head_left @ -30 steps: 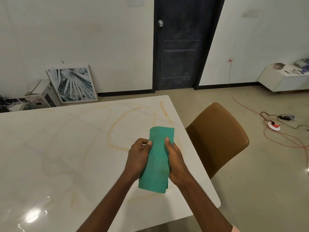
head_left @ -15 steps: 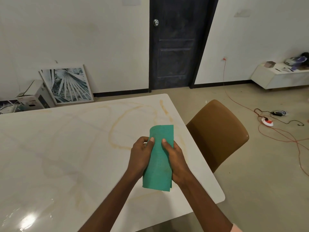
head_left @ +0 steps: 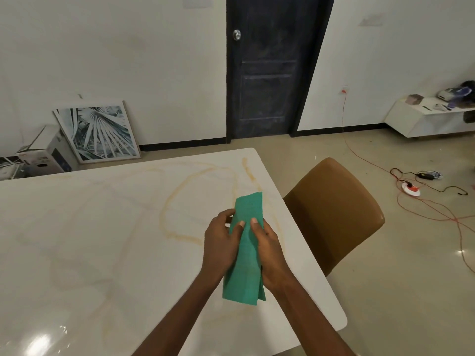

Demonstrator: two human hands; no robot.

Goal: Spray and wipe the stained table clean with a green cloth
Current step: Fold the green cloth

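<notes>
Above the table [head_left: 102, 240], near its corner by the brown chair [head_left: 334, 214], the green cloth [head_left: 246, 255] hangs folded into a strip. Left hand [head_left: 222, 242] and right hand [head_left: 268, 250] pinch its long edges, thumbs on top. It looks light, limp and easy to crumple; best gripped mid-fold.

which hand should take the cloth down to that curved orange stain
Left, probably. The stain lies on the table to the left of the green cloth, on the left hand's side. The right hand also grips the cloth but sits nearer the table's right edge.
</notes>
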